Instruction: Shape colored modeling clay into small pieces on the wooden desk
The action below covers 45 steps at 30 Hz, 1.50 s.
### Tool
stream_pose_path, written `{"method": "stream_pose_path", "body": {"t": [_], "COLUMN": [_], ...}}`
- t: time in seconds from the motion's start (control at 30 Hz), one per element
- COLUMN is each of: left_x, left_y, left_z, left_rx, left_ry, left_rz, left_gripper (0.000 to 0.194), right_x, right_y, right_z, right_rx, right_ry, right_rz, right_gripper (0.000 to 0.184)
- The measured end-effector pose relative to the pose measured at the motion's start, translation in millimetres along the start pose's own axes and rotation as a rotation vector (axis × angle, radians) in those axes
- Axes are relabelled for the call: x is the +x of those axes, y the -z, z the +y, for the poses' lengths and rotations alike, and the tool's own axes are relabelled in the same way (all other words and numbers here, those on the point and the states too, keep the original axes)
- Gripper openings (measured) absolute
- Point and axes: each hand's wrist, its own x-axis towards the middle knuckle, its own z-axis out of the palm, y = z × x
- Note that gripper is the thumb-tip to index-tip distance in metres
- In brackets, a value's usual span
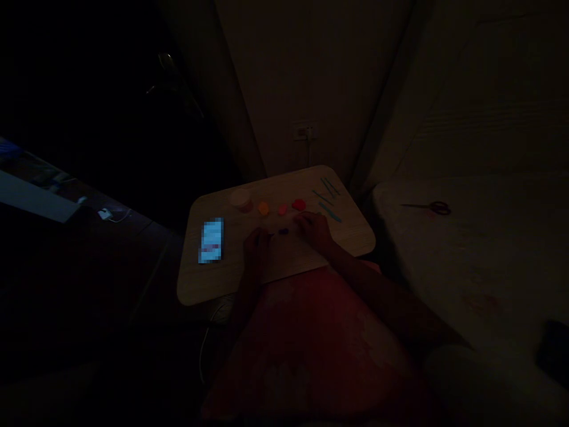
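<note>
The scene is very dim. On a small wooden table (231, 270), a dark purple lump (283, 231) lies between my two hands. Left of it, my left hand (256, 246) rests with curled fingers, a small dark tip showing beside them that I cannot make out. My right hand (315, 228) is on the other side, fingers bent and drawn together; anything inside them is hidden. Just beyond the hands sit an orange lump (264, 208), a pink lump (283, 209) and a red lump (299, 204), like modelling dough.
A round pale tub (240, 199) stands at the table's back left, near a lit phone (211, 240). Several thin teal tools (329, 212) lie at the right. Scissors (439, 207) rest on a pale bed-like surface (444, 255). A wall socket (304, 131) holds a plugged cable.
</note>
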Motion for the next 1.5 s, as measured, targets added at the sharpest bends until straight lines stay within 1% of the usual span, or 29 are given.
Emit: {"method": "stream_pose_path", "body": {"t": [0.1,0.23,0.37,0.5,0.6,0.7,0.77,0.9,1.07,1.27,1.43,1.5], "left_x": [1,1,0,0,-1,-1,0,0,0,0,0,-1], "left_y": [0.2,0.3,0.4,0.8,1.0,0.9,0.6,-0.1,0.4,0.4,0.5,0.6], "left_z": [-1,1,4,7,7,6,5,4,4,6,5,5], "left_rx": [-0.007,-0.029,-0.029,-0.013,0.001,0.002,-0.001,-0.013,0.002,-0.012,0.012,0.011], "left_ry": [0.015,0.037,0.039,0.017,0.007,0.016,0.019,0.013,0.0,0.004,0.012,0.007], "left_rz": [-0.006,-0.013,-0.008,-0.009,-0.011,-0.016,-0.012,-0.003,-0.01,-0.001,-0.016,-0.017], "left_gripper": [0.037,0.041,0.042,0.041,0.039,0.037,0.038,0.04,0.041,0.041,0.037,0.037], "right_x": [1,2,1,0,0,0,0,3,4,1,0,1], "right_y": [1,0,-3,-3,-1,1,2,0,-3,-3,-1,0], "right_z": [2,6,7,1,-3,-4,-2,4,10,5,4,6], "right_rx": [-0.004,0.001,0.065,0.026,-0.007,-0.005,0.003,0.029,0.066,0.039,-0.012,-0.022], "right_ry": [0.035,0.095,0.032,0.003,-0.014,0.014,0.033,0.027,0.012,0.001,-0.003,0.008], "right_rz": [-0.008,0.004,-0.02,-0.006,-0.005,0.004,0.007,0.021,-0.002,-0.007,0.016,0.014], "right_gripper": [0.031,0.026,0.028,0.017,0.023,0.031,0.033,0.035,0.028,0.016,0.028,0.029]}}
